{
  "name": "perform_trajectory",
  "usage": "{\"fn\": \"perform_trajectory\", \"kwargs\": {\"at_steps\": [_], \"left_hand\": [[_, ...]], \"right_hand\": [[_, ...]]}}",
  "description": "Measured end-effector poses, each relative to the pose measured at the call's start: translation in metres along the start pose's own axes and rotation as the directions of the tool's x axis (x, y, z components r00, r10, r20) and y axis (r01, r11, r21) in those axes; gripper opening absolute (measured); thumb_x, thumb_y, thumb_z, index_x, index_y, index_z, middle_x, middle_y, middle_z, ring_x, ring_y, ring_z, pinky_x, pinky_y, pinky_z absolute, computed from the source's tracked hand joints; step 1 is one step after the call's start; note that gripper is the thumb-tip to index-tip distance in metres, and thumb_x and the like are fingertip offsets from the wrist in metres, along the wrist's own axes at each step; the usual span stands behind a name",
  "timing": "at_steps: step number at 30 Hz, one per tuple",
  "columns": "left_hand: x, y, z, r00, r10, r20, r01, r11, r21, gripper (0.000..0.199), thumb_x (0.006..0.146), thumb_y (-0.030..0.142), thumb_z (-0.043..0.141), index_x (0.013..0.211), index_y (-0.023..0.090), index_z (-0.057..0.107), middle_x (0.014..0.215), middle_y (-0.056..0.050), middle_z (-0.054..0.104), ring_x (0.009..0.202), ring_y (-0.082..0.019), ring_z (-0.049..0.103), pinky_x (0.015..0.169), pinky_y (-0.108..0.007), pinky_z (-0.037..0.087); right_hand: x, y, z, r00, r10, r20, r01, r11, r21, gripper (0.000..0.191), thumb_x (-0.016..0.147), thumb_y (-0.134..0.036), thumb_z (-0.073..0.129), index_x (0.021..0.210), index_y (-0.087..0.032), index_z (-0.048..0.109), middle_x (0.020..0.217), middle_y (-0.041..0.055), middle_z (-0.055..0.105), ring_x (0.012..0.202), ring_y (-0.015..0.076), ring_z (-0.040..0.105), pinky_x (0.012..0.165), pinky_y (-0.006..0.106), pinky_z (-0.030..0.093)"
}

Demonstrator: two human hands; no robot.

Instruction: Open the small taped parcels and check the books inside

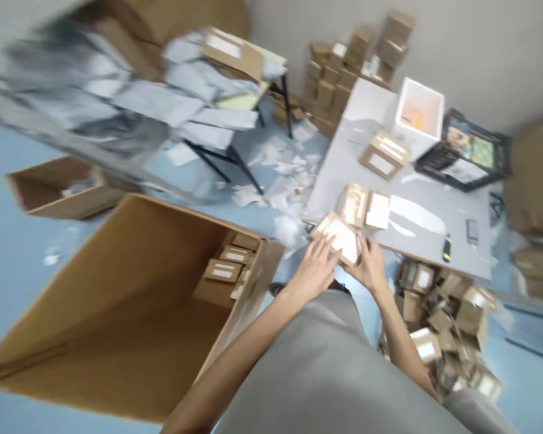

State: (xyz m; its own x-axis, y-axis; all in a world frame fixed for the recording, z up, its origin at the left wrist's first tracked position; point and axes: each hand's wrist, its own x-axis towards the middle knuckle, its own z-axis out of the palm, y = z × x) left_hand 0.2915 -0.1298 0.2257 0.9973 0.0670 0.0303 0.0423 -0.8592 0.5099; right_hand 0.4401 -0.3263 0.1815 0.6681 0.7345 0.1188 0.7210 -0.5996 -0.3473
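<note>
A small cardboard box (337,235) with a white label on top is held at the table's near left corner. My left hand (315,268) grips its near left side, fingers reaching over the label. On its right end, my right hand (367,265) has hold of the corner, thumb near the label. Just beyond it, two more small boxes stand side by side: a shiny taped box (354,206) and a box with a white label (378,210). The underside of the held box is hidden. Motion blurs the picture slightly.
A large open carton (140,301) stands at left with several small boxes inside. The grey table (434,208) carries a white bin (419,111), a black crate (466,150), a knife (447,248) and a phone (472,231). Many boxes (447,325) lie heaped below; paper scraps (283,175) litter the floor.
</note>
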Motion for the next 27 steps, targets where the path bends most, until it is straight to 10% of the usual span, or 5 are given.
{"fn": "perform_trajectory", "kwargs": {"at_steps": [2,5,10,21,27], "left_hand": [[0.032,0.015,0.018,1.0,-0.029,-0.005,0.028,0.998,-0.061,0.062,0.103,0.02,0.066,0.165,0.02,0.063,0.185,-0.022,0.043,0.175,-0.043,0.038,0.141,-0.066,0.036],[0.062,0.032,0.043,0.995,-0.095,0.035,0.099,0.987,-0.126,0.054,0.108,0.023,0.06,0.162,0.02,0.067,0.181,-0.02,0.05,0.173,-0.042,0.041,0.142,-0.066,0.037],[0.07,0.035,0.073,0.954,-0.281,0.102,0.295,0.94,-0.171,0.05,0.107,0.028,0.058,0.156,0.023,0.072,0.175,-0.016,0.059,0.172,-0.041,0.043,0.143,-0.065,0.035],[-0.05,-0.017,0.073,0.597,-0.8,0.07,0.8,0.585,-0.134,0.05,0.1,0.035,0.059,0.147,0.026,0.072,0.162,-0.014,0.07,0.167,-0.04,0.049,0.141,-0.061,0.036],[-0.093,-0.039,0.078,0.515,-0.856,0.047,0.844,0.497,-0.201,0.046,0.103,0.031,0.059,0.146,0.026,0.072,0.16,-0.014,0.07,0.163,-0.039,0.054,0.138,-0.058,0.041]], "right_hand": [[0.0,0.052,-0.02,0.962,0.242,-0.128,-0.247,0.969,-0.028,0.107,0.082,-0.054,0.087,0.172,-0.014,0.045,0.157,0.0285,0.058,0.145,0.0472,0.059,0.122,0.067,0.053],[0.001,0.121,-0.044,0.777,0.531,-0.339,-0.573,0.819,-0.03,0.11,0.081,-0.057,0.089,0.169,-0.009,0.046,0.159,0.0328,0.053,0.148,0.0515,0.053,0.124,0.07,0.048],[0.032,0.197,-0.05,0.606,0.706,-0.367,-0.758,0.653,0.004,0.107,0.081,-0.049,0.093,0.167,-0.005,0.048,0.162,0.0363,0.049,0.152,0.0537,0.048,0.128,0.07,0.042],[0.106,0.225,0.025,0.609,0.771,-0.187,-0.789,0.612,-0.044,0.092,0.092,-0.05,0.08,0.165,-0.003,0.05,0.16,0.0389,0.055,0.15,0.0521,0.054,0.129,0.069,0.042],[0.11,0.138,0.036,0.867,0.46,-0.194,-0.479,0.875,-0.066,0.073,0.108,-0.052,0.054,0.168,-0.01,0.048,0.172,0.0359,0.045,0.166,0.0498,0.042,0.131,0.075,0.04]]}}
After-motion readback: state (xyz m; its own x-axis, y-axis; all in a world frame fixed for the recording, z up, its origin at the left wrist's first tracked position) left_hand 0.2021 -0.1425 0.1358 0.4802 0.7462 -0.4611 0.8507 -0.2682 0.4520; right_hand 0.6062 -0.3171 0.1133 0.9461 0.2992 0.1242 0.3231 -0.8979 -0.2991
